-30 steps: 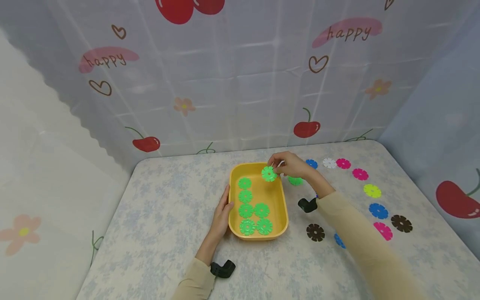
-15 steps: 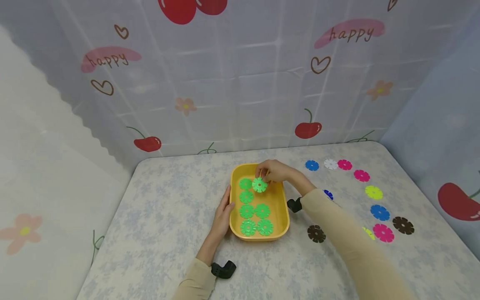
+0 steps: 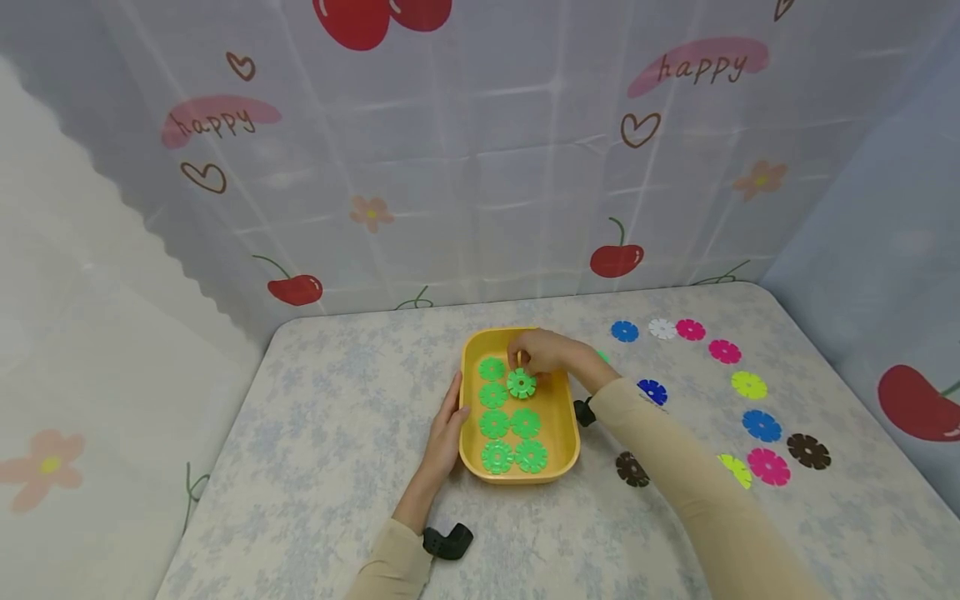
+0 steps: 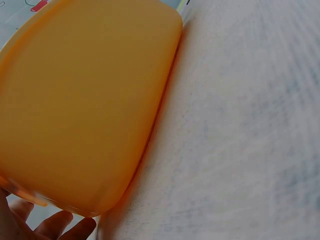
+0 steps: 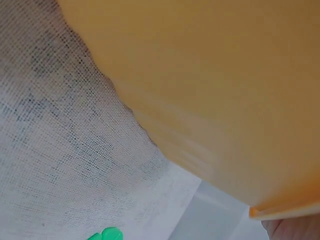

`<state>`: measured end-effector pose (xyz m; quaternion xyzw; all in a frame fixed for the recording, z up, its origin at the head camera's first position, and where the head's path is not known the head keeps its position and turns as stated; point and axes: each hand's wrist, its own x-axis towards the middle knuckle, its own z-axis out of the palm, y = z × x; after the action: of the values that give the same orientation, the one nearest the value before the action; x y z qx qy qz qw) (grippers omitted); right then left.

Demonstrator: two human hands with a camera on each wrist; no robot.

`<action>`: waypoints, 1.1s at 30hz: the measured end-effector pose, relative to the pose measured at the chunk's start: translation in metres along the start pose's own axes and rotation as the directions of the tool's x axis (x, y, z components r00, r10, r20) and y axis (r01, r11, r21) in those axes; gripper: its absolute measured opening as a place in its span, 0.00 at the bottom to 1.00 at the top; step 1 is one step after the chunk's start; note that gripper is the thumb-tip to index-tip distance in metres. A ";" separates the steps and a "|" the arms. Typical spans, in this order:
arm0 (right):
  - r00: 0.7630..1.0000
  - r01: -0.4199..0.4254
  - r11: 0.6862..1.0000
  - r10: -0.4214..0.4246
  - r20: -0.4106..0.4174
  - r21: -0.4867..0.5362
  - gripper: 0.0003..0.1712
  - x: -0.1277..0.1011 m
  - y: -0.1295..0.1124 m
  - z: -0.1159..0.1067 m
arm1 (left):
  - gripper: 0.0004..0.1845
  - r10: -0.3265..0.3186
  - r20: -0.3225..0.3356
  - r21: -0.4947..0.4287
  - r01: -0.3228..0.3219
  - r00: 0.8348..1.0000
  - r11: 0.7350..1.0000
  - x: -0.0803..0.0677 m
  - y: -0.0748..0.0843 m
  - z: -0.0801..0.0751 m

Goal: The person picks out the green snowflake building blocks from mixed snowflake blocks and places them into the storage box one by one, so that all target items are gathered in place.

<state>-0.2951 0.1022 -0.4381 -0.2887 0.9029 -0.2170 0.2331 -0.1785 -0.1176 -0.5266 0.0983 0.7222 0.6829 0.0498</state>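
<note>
A yellow tray (image 3: 564, 425) sits mid-table with several green flower discs in two columns. My right hand (image 3: 542, 353) reaches over its far end and pinches a green disc (image 3: 521, 383) low inside the tray, beside the left column. My left hand (image 3: 447, 421) lies flat with straight fingers against the tray's left wall. The left wrist view is filled by the tray's orange-yellow side (image 4: 85, 100), with fingertips (image 4: 55, 226) at the bottom. The right wrist view shows the tray's wall (image 5: 210, 90) and a bit of a green disc (image 5: 106, 234) on the cloth.
Loose discs in blue, white, pink, yellow-green and brown curve across the table right of the tray, such as a blue one (image 3: 652, 391) and a brown one (image 3: 808, 451). A cherry-print curtain (image 3: 480, 167) backs the table. The left half holds only patterned cloth (image 3: 330, 433).
My right hand carried the green disc from the tray's far right corner leftward and down into the tray. The left hand stayed against the tray's left side.
</note>
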 end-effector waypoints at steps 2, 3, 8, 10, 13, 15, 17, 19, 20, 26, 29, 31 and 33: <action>1.000 -0.005 1.000 0.005 0.002 -0.027 0.14 0.000 -0.001 0.001 | 0.30 0.001 -0.002 0.002 -0.001 1.000 1.000 0.000 0.000 0.000; 1.000 -0.009 0.999 0.009 0.003 -0.035 0.14 0.000 -0.002 0.002 | 0.30 0.001 -0.003 0.003 -0.001 1.000 1.000 0.000 -0.001 0.001; 0.999 -0.033 0.998 0.033 0.008 -0.058 0.17 0.001 -0.005 0.004 | 0.30 -0.008 -0.004 0.002 0.008 1.000 1.000 0.000 -0.001 0.001; 0.999 -0.038 0.996 0.039 0.007 -0.078 0.18 0.002 -0.005 0.004 | 0.30 -0.014 -0.004 0.001 0.014 1.000 1.000 0.000 0.000 0.001; 0.999 -0.050 0.994 0.050 0.002 -0.102 0.18 0.002 -0.006 0.005 | 0.30 -0.016 -0.003 0.002 0.016 1.000 1.000 0.000 0.000 0.001; 0.999 -0.050 0.993 0.050 0.002 -0.111 0.18 0.003 -0.007 0.006 | 0.30 -0.016 -0.003 0.001 0.016 1.000 1.000 0.000 0.000 0.001; 0.999 -0.049 0.992 0.050 0.005 -0.116 0.18 0.003 -0.008 0.007 | 0.30 -0.015 -0.004 0.000 0.015 1.000 1.000 0.000 0.000 0.001; 0.999 -0.045 0.991 0.047 0.009 -0.127 0.18 0.004 -0.008 0.008 | 0.30 -0.014 -0.004 0.003 0.014 1.000 1.000 0.000 0.000 0.001; 0.999 -0.046 0.991 0.047 0.011 -0.129 0.18 0.005 -0.008 0.008 | 0.30 -0.013 -0.005 0.005 0.013 1.000 1.000 0.000 0.000 0.001; 0.997 -0.066 0.986 0.070 0.017 -0.152 0.17 0.008 -0.007 0.012 | 0.30 -0.010 -0.004 0.008 0.010 1.000 1.000 0.000 0.000 0.002; 0.997 -0.075 0.984 0.078 0.017 -0.164 0.17 0.009 -0.006 0.013 | 0.30 -0.001 -0.001 0.010 0.001 1.000 1.000 -0.001 0.001 0.001; 0.996 -0.080 0.982 0.085 0.022 -0.169 0.17 0.009 -0.006 0.013 | 0.30 0.003 0.000 0.014 -0.003 1.000 1.000 -0.001 0.001 0.001; 0.995 -0.085 0.981 0.092 0.030 -0.175 0.18 0.009 -0.007 0.014 | 0.30 0.003 0.001 0.019 -0.003 1.000 1.000 -0.001 0.000 0.001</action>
<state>-0.2915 0.0879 -0.4483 -0.2713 0.9258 -0.1216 0.2334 -0.1777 -0.1171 -0.5264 0.1001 0.7284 0.6761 0.0481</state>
